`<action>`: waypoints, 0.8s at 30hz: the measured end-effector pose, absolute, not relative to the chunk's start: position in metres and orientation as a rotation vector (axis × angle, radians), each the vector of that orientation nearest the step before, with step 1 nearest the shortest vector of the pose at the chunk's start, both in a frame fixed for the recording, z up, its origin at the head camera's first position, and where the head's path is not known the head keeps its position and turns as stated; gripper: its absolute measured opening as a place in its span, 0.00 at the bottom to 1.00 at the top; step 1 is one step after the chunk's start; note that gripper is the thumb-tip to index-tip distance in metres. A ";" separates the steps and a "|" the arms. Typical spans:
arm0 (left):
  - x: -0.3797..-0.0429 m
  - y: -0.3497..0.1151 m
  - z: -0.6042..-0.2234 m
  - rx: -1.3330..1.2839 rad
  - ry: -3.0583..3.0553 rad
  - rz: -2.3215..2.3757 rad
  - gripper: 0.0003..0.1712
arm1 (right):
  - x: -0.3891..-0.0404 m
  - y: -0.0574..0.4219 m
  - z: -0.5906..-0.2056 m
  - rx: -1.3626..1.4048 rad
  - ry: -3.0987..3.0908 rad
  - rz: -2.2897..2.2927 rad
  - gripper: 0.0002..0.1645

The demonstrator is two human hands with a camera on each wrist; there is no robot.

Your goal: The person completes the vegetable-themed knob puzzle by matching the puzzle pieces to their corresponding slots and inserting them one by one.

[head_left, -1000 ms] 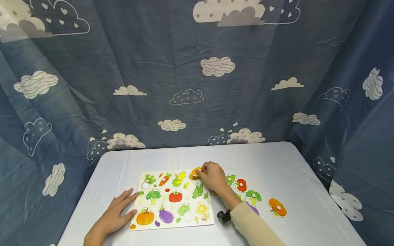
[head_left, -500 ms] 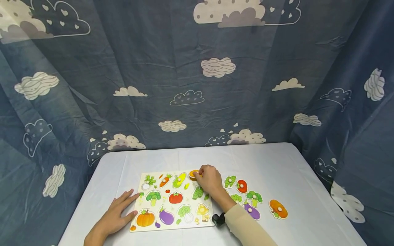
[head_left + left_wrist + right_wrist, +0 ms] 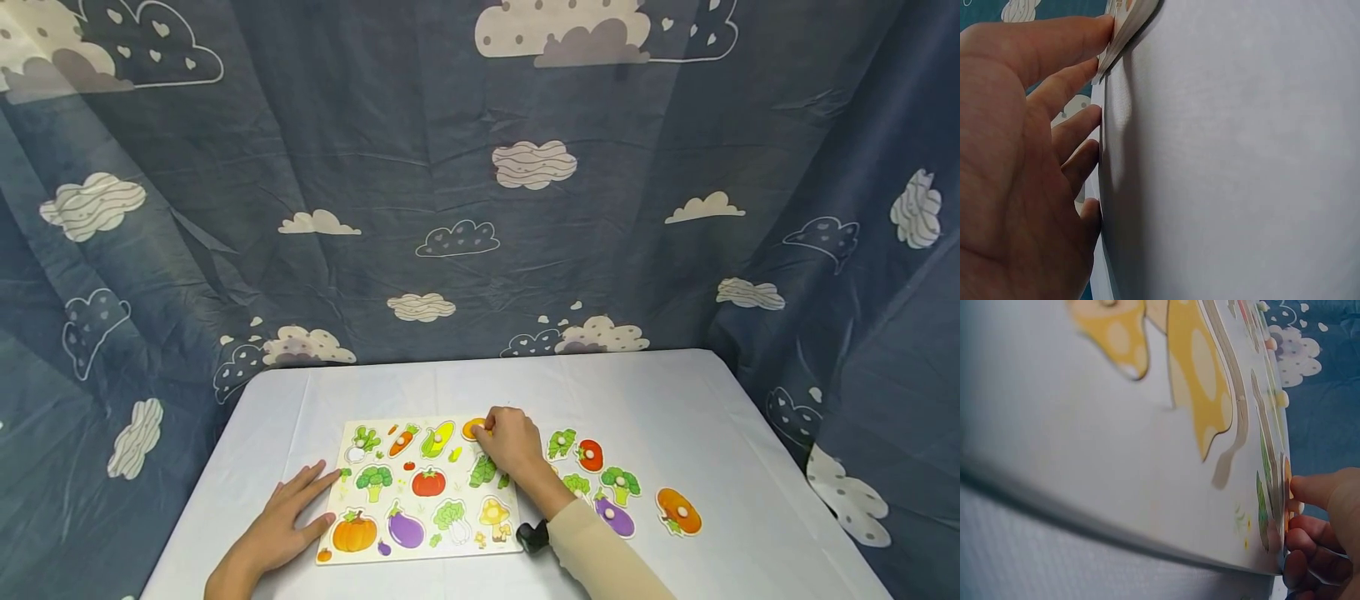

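A white wooden puzzle board (image 3: 420, 550) with painted vegetables lies on the table. At its far right corner, my right hand (image 3: 512, 440) pinches an orange puzzle piece (image 3: 472, 428) by its white knob (image 3: 1297, 506). The orange piece (image 3: 1287, 478) sits low against the board; the fingers partly cover it, so its kind and exact seating cannot be told. Spread out on the table at the board's left edge, my left hand (image 3: 279, 523) touches that edge with its fingertips. Knobbed carrot (image 3: 403, 440), corn (image 3: 437, 439) and radish (image 3: 362, 444) pieces lie on the board.
Right of the board lie several loose pieces: a tomato (image 3: 589, 455), broccoli (image 3: 620, 483), an eggplant (image 3: 615, 515), leafy greens (image 3: 561, 443) and a pumpkin-coloured oval piece (image 3: 678, 511). A dark cloud-patterned curtain (image 3: 450, 192) hangs behind the white table (image 3: 615, 383).
My right hand has shifted slightly left and lowered the orange piece onto the board's far right corner. Loose greens and the eggplant came into fuller view. The left hand has stayed put.
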State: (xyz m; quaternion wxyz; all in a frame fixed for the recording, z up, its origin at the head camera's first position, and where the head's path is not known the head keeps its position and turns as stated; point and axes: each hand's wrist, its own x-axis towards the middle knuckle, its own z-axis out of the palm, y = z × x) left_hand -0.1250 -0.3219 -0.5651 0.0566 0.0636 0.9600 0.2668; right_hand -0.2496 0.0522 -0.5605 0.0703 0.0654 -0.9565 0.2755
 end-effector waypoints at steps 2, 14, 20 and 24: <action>-0.124 -0.321 -0.565 0.198 2.917 0.804 0.37 | -0.249 0.053 -0.560 0.200 -2.880 0.834 0.18; -0.123 -0.322 -0.563 0.215 2.924 0.808 0.37 | -0.244 0.054 -0.559 0.229 -2.899 0.839 0.13; -0.124 -0.323 -0.565 0.236 2.938 0.823 0.36 | -0.241 0.056 -0.558 0.269 -2.920 0.894 0.11; -0.124 -0.323 -0.565 0.229 2.931 0.843 0.36 | -0.240 0.058 -0.557 0.314 -2.913 0.920 0.12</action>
